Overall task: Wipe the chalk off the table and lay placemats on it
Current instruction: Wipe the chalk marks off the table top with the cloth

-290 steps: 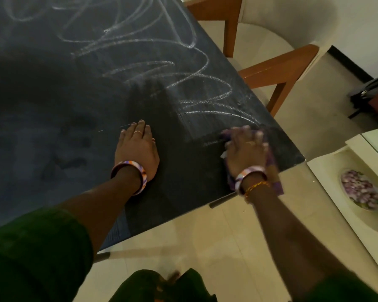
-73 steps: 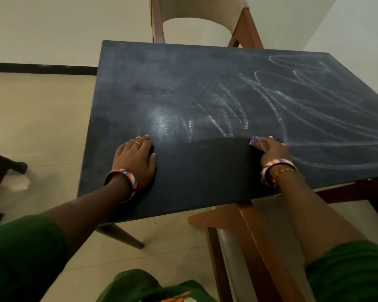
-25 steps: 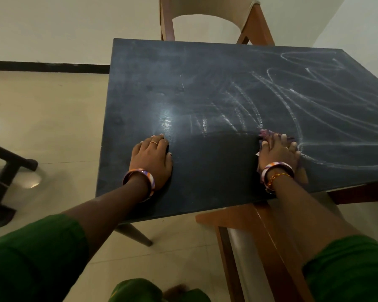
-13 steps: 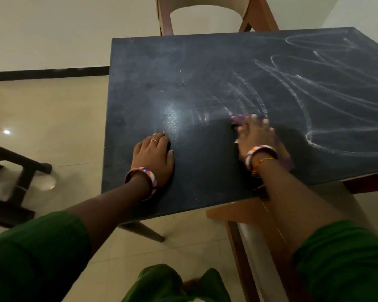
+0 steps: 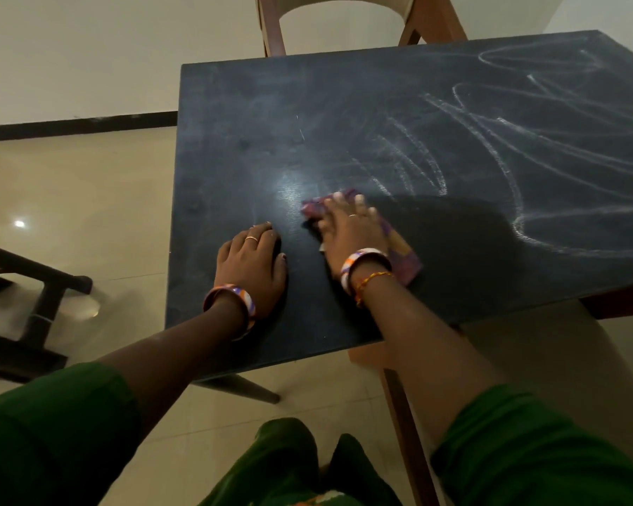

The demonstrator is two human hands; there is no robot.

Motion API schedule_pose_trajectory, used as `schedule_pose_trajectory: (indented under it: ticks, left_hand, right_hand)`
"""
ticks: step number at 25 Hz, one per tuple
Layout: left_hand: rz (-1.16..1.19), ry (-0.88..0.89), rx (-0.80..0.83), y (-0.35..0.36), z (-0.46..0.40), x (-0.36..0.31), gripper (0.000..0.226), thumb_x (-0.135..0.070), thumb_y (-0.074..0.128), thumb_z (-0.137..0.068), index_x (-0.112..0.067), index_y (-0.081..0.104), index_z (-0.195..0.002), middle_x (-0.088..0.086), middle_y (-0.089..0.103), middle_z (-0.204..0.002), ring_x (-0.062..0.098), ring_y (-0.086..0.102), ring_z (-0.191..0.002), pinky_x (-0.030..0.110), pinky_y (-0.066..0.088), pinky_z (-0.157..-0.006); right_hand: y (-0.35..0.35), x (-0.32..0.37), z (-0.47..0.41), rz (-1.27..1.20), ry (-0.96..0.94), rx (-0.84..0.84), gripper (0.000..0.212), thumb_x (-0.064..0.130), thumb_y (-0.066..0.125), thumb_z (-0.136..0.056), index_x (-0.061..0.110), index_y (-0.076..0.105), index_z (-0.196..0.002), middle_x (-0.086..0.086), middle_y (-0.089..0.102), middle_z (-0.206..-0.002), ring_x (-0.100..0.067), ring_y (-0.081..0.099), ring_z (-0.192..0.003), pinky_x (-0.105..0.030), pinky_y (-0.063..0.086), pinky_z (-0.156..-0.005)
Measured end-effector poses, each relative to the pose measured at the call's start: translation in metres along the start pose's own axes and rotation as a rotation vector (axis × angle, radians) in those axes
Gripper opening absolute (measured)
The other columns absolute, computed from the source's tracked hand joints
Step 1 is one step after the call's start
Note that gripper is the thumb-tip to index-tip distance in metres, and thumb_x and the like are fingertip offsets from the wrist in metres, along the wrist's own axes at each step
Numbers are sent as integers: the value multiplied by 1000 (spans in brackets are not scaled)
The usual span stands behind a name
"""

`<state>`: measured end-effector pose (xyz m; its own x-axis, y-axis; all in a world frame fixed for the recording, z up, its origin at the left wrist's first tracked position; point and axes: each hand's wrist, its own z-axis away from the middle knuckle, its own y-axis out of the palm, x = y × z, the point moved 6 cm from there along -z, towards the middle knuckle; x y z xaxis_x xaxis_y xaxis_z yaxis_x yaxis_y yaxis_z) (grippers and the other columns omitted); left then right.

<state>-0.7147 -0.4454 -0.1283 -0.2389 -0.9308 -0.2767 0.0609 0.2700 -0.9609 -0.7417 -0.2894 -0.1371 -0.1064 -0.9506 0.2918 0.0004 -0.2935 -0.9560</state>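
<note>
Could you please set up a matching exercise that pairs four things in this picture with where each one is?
Things:
1. cloth
2. left hand
3. chalk
4. chair

Places:
A. beyond the table's far edge
B. flat on the bare tabletop, near the table's left edge
C. under the right hand
D. on the table's right part

Pairs: 1-C, 2-B, 3-D, 4-A

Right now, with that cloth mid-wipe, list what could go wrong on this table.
1. The right hand presses the cloth near the left hand; heavy chalk loops on the far right may get missed.
2. A chalk-loaded cloth may only smear, like the faint haze already there.
3. The left hand, leaning near the table's corner, could rock it.
</note>
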Motion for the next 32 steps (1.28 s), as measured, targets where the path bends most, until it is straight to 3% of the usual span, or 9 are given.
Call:
schedule_pose_trajectory:
  ticks: [4, 6, 13, 15, 18, 21, 23, 28, 32]
  left_hand:
    - [16, 6, -3, 0, -1, -1, 39, -32, 43, -95, -15, 46, -130, 5, 37, -146, 24, 33, -134, 39, 22, -111]
    - [11, -2, 11, 1, -2, -2, 41, -32, 42, -95, -15, 44, -132, 4, 36, -146, 23, 32, -135, 39, 22, -111]
    - [7, -24, 66, 3, -4, 2, 46, -33, 39, -96, -15, 38, -138, 4, 31, -150, 21, 26, -138, 36, 18, -113]
    - [3, -2, 76, 0, -9, 2, 44, -35, 39, -94, -13, 47, -131, 7, 39, -144, 25, 35, -132, 39, 26, -109]
    - [34, 56, 16, -11, -35, -1, 43, -34, 42, -86, -7, 59, -115, 14, 51, -131, 32, 47, -120, 44, 36, -100]
    - [84, 75, -25, -18, -69, -6, 39, -24, 51, -91, -6, 53, -126, 13, 43, -141, 31, 40, -129, 44, 31, -106]
    - [86, 82, -46, -16, -88, -6, 40, -22, 51, -92, -7, 50, -129, 12, 39, -144, 30, 37, -132, 42, 29, -108]
    - [27, 37, -11, -6, -122, 2, 40, -18, 44, -91, -2, 52, -126, 16, 43, -142, 33, 39, -130, 43, 30, -106]
    - [42, 31, 42, 0, -125, 7, 44, -25, 40, -96, -6, 42, -136, 11, 35, -148, 28, 32, -136, 40, 24, -111]
  right_hand:
    - [-48, -143, 6, 39, 452, -124, 48, 29, 33, -101, 13, 29, -146, -7, 20, -157, -34, 12, -144, -44, 8, -117]
    - [-55, -156, 12, 24, 570, -130, 49, 29, 33, -101, 12, 28, -147, -7, 18, -157, -35, 11, -144, -44, 7, -117]
    - [15, 41, -8, 7, -88, 66, 50, 35, 29, -101, 22, 22, -149, 1, 13, -159, -28, 4, -146, -38, 1, -117]
    - [4, 7, -29, 41, -37, 37, 50, 34, 30, -101, 23, 22, -149, 2, 14, -159, -27, 5, -146, -38, 3, -116]
    - [-30, -106, -44, 91, 293, -90, 50, 32, 33, -100, 19, 28, -148, -2, 19, -157, -33, 12, -144, -44, 10, -116]
    - [-53, -159, -32, 39, 596, -131, 50, 31, 33, -101, 15, 28, -148, -5, 18, -157, -36, 11, -144, -45, 9, -116]
    - [-45, -118, -35, 39, 552, -138, 51, 31, 34, -100, 16, 26, -148, -5, 18, -157, -36, 12, -144, -44, 9, -116]
    - [8, 29, -46, 10, -66, 95, 54, 29, 34, -100, 23, 16, -150, 2, 8, -159, -26, 0, -146, -38, -2, -116]
    - [-31, -95, -64, 82, 273, -92, 48, 32, 32, -101, 23, 27, -148, 1, 18, -158, -29, 11, -145, -41, 9, -116]
